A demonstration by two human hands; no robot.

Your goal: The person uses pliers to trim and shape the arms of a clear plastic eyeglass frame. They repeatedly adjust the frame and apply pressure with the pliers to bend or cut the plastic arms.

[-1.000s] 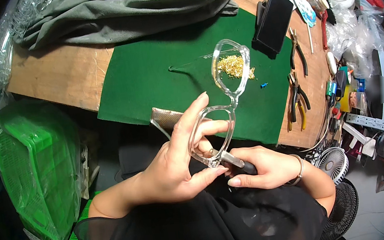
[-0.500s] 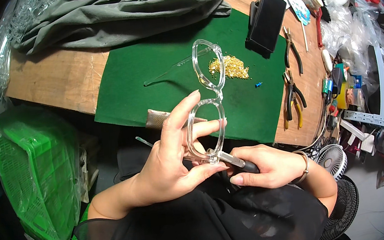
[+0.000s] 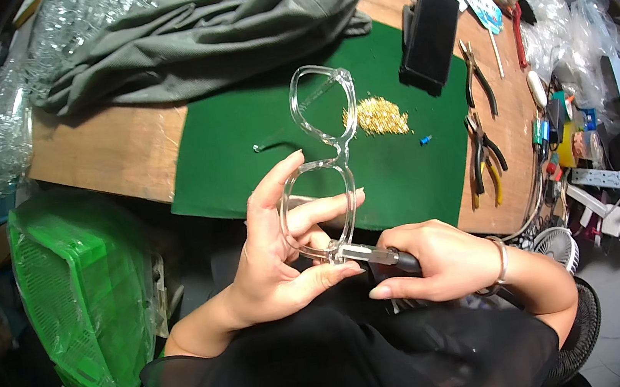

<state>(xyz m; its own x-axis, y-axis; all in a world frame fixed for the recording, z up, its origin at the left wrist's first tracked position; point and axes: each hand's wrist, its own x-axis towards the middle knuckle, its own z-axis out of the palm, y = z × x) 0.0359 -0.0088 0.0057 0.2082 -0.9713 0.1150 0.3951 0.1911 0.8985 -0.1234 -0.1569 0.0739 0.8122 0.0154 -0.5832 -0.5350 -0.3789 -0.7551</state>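
My left hand (image 3: 271,256) grips a clear plastic eyeglass frame (image 3: 345,154) by its nearer end, with thumb and fingers around the near rim. The frame stands upright above the mat, and one temple is seen through the far rim. My right hand (image 3: 449,257) is closed on the black handles of a pair of pliers (image 3: 368,253). Its metal jaws meet the frame's near corner, by the hinge, close to my left thumb. Whether they are clamped there I cannot tell. Beyond the frame, a pile of small gold-coloured pieces (image 3: 380,116) lies on the green mat (image 3: 222,173).
Right of the pile are a small blue piece (image 3: 426,140) and a black phone-like device (image 3: 430,38). Two more pliers (image 3: 477,80) lie on the wooden table. Grey cloth (image 3: 214,39) covers the back. A green crate (image 3: 74,261) stands left; a white fan (image 3: 556,247) stands right.
The frame and my left hand have shifted slightly left, and the frame has turned a little. The pliers are more level at its corner. A gold-toned item behind my left hand no longer shows.
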